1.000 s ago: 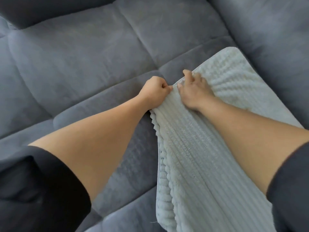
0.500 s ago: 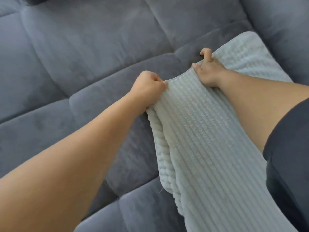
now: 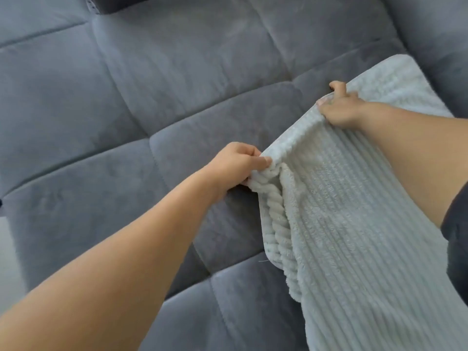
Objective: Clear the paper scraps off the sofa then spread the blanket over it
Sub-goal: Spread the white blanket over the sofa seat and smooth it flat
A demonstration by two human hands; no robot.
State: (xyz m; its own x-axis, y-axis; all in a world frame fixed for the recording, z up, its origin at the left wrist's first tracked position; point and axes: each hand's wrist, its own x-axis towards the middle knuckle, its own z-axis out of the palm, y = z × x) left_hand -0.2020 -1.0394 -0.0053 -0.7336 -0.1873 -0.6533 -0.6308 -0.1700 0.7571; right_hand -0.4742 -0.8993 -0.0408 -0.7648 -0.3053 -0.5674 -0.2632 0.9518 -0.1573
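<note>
Both the left hand point(image 3: 239, 163) and the right hand point(image 3: 340, 111) pinch the top edge of the folded blanket point(image 3: 354, 211), lying on the sofa point(image 3: 177, 97), apparently to open it out

The left hand point(image 3: 238, 164) reaches forward on a bare, nearly straight forearm from the lower left, its fingers curled tight and pinching the edge of the blanket point(image 3: 354, 224) against the thumb. The right hand point(image 3: 342, 114) is farther ahead and well apart from the left, back of the hand up, fingers curled over the same edge, one finger seemingly hooked above it. A dark sleeve point(image 3: 458, 236) covers the right upper arm.
</note>
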